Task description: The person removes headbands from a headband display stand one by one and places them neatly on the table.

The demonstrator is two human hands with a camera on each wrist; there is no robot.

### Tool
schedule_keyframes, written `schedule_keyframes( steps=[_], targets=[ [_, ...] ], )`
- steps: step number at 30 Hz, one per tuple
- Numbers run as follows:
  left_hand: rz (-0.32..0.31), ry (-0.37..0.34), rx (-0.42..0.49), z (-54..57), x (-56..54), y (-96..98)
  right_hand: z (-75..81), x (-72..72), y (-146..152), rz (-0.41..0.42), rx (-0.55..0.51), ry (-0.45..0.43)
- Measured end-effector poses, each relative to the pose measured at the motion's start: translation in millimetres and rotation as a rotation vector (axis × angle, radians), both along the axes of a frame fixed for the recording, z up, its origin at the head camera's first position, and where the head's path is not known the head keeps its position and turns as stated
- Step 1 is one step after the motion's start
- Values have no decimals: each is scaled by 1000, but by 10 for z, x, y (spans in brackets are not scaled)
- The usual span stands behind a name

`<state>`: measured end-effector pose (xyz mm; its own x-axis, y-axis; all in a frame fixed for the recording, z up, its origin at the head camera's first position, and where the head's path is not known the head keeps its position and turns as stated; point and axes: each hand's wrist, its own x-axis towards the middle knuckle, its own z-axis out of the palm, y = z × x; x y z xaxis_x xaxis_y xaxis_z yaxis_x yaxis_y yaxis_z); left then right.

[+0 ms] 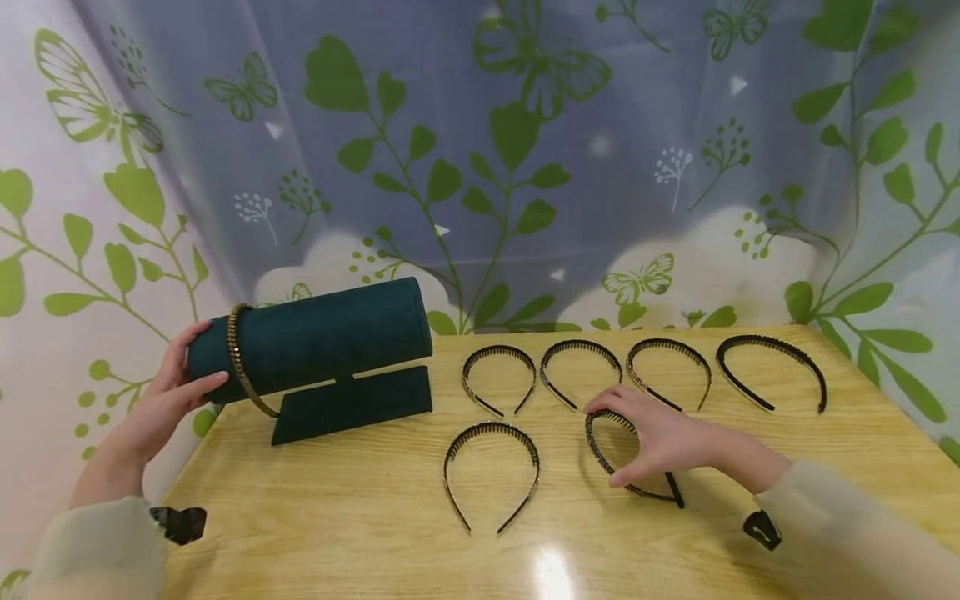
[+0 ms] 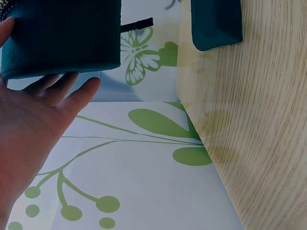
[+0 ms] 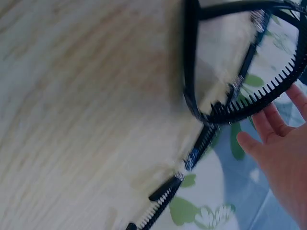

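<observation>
On the left of the head view stands a dark green headband stand (image 1: 337, 333), a padded roll on a slanted base. My left hand (image 1: 165, 396) grips the roll's left end, thumb in front and fingers behind. A gold-brown headband (image 1: 236, 354) loops over the roll close to that hand. On the right, my right hand (image 1: 663, 437) holds a dark, toothed headband (image 1: 597, 450) between thumb and fingers. The right wrist view shows this headband's comb teeth (image 3: 268, 93) beside the fingertips, its band tilted over the wooden tabletop.
Several headbands lie in a back row, including a plain-ended black headband (image 1: 813, 367) at far right. Another toothed headband (image 1: 450, 479) lies front and centre on the wooden table (image 1: 337, 517). Behind hangs a curtain (image 1: 637, 167) with green leaves and butterflies.
</observation>
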<state>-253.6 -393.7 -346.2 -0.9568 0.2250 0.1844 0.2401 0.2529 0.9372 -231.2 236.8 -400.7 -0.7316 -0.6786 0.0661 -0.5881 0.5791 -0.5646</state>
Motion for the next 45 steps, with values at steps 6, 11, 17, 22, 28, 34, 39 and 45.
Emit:
schedule_keyframes(
  steps=[6,11,17,22,28,34,39,45],
  targets=[
    [-18,6,66,6,1,31,-126,-34,-128,83,96,19],
    [-28,11,74,-5,-1,38,-184,-26,-197,99,196,41],
    [-32,14,70,-13,-3,21,-193,-35,-198,62,225,57],
    [-30,14,68,-25,-14,19,-64,-86,-35,-3,106,36],
    [-30,19,60,-19,-22,12,5,-232,286,-36,12,-42],
    [-30,17,63,-23,-13,17,-77,-349,367,12,-2,-71],
    [-29,21,50,-24,-8,25,-102,-397,321,40,-4,-102],
    [-22,28,14,-10,-5,19,-100,-408,301,75,-6,-128]
  ],
)
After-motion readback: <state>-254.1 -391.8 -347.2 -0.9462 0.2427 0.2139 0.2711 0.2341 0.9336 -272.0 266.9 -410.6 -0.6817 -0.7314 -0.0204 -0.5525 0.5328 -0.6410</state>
